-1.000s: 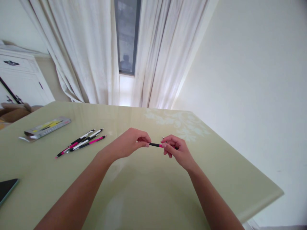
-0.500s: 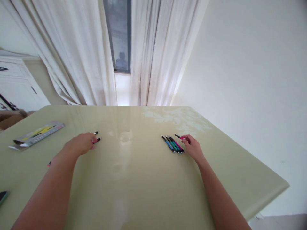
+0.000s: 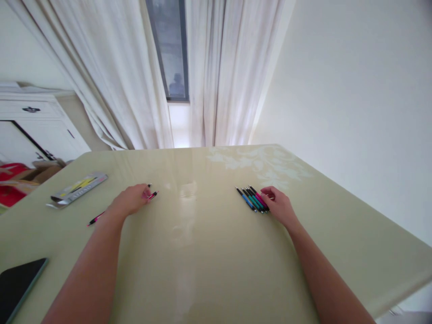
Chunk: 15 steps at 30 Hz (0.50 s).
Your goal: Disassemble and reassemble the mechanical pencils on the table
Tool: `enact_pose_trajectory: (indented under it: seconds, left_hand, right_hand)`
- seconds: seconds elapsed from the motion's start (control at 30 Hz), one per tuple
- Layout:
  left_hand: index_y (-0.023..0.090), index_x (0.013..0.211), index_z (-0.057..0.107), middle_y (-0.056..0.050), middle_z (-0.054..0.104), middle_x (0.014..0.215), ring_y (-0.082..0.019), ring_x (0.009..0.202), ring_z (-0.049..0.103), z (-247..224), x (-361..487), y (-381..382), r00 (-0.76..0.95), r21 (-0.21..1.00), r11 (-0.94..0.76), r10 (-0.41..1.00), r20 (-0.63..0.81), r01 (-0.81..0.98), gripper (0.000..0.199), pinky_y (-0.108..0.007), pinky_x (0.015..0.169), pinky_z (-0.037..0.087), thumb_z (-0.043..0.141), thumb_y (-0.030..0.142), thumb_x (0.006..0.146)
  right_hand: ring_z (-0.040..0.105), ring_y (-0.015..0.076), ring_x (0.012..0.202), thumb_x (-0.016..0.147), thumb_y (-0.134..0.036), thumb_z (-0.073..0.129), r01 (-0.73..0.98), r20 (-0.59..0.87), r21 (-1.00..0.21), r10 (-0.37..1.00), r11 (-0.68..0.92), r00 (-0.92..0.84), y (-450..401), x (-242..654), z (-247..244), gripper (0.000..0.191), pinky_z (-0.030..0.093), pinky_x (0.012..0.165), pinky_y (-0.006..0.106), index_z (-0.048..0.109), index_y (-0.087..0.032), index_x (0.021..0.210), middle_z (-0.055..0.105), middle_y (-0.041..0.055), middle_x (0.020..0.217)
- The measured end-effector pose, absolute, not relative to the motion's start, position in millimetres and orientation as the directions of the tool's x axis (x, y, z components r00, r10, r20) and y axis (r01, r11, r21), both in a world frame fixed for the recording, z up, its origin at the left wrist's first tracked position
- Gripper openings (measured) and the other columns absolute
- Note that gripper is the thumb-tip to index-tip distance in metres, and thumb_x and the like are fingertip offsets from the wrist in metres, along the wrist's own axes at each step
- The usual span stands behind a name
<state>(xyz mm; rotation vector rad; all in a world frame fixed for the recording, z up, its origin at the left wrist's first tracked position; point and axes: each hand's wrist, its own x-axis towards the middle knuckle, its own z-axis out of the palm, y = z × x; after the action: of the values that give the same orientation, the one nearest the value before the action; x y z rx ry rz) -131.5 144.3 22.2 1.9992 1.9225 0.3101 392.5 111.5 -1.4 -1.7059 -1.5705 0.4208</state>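
My left hand is low over the table at left of centre, its fingers closed around a pink-and-black pen. Just behind those fingers the dark tip of another pen shows; the rest is hidden. A pink-and-black pen lies partly covered by my left forearm. On the right, a row of several pens in blue, green and magenta with black ends lies side by side, slanted. My right hand rests at the row's right edge, fingers loosely bent and apart, fingertips beside the magenta pen.
An opened grey-and-yellow pen box lies at the left of the pale glossy table. A dark flat device is at the lower left. Beyond the table are curtains, a white cabinet and a wall at right.
The pink pen in my right hand has been laid against the row, and my fingers have loosened. My left hand still grips its pen. The view has shifted left, showing more of the dark device.
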Motion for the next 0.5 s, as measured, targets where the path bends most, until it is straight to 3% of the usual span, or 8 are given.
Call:
enact_pose_trajectory:
  seconds: [0.03,0.1,0.23,0.3,0.37,0.5]
  left_hand:
    - [0.02,0.087,0.066,-0.007,0.075,0.092,-0.027,0.09,0.067,29.7,-119.0,141.7,0.077,0.407,-0.04,0.994,-0.076,0.912,0.017,-0.035,0.079,0.049,0.069,0.032,0.075]
    - [0.02,0.094,0.067,-0.008,0.075,0.1,-0.026,0.094,0.069,46.8,-83.3,134.3,0.209,0.543,-0.145,0.976,-0.059,0.827,0.02,-0.035,0.083,0.052,0.066,0.035,0.081]
    - [0.021,0.101,0.071,-0.005,0.075,0.102,-0.023,0.093,0.071,72.9,8.2,108.1,0.517,0.777,-0.36,0.855,0.052,0.517,0.025,-0.034,0.084,0.055,0.067,0.043,0.089]
    - [0.022,0.099,0.072,-0.005,0.075,0.099,-0.021,0.089,0.07,75.9,43.0,94.2,0.607,0.784,-0.429,0.79,0.083,0.45,0.023,-0.032,0.081,0.055,0.066,0.042,0.091]
    - [0.022,0.099,0.072,-0.004,0.074,0.097,-0.021,0.086,0.069,73.8,61.2,85.6,0.63,0.752,-0.481,0.768,0.113,0.451,0.021,-0.032,0.078,0.054,0.066,0.041,0.093]
    - [0.022,0.103,0.07,-0.004,0.074,0.098,-0.02,0.086,0.068,69.2,56.6,87.4,0.574,0.692,-0.504,0.804,0.157,0.517,0.019,-0.031,0.076,0.052,0.069,0.037,0.091]
  right_hand:
    - [0.067,0.0251,0.078,0.086,-0.043,0.063,0.689,0.278,-0.721,0.941,0.073,0.191,108.9,385.0,2.1,0.025,0.051,0.075,0.04,0.07,-0.02,0.092,0.075,0.009,0.084]
    - [0.066,0.0242,0.076,0.091,-0.049,0.061,0.628,0.308,-0.762,0.941,0.159,0.136,99.5,363.9,9.8,0.031,0.051,0.073,0.038,0.071,-0.02,0.093,0.074,0.0077,0.082]
    - [0.069,0.0223,0.085,0.097,-0.049,0.061,0.417,0.26,-0.854,0.949,0.311,-0.176,70.5,310.9,21.6,0.032,0.052,0.073,0.033,0.072,-0.022,0.11,0.076,0.0056,0.093]
    - [0.069,0.0203,0.085,0.097,-0.045,0.063,0.333,0.231,-0.889,0.936,0.314,-0.265,59.3,291.6,23.3,0.029,0.052,0.073,0.031,0.07,-0.023,0.115,0.076,0.0043,0.094]
    - [0.067,0.0177,0.078,0.098,-0.042,0.063,0.314,0.249,-0.887,0.924,0.338,-0.291,54.2,282.8,22.5,0.023,0.051,0.07,0.029,0.073,-0.021,0.097,0.075,0.0031,0.086]
    - [0.064,0.0155,0.07,0.096,-0.044,0.066,0.248,0.234,-0.926,0.948,0.286,-0.218,60.6,288.5,18.3,0.025,0.048,0.063,0.027,0.074,-0.02,0.092,0.074,0.0026,0.079]
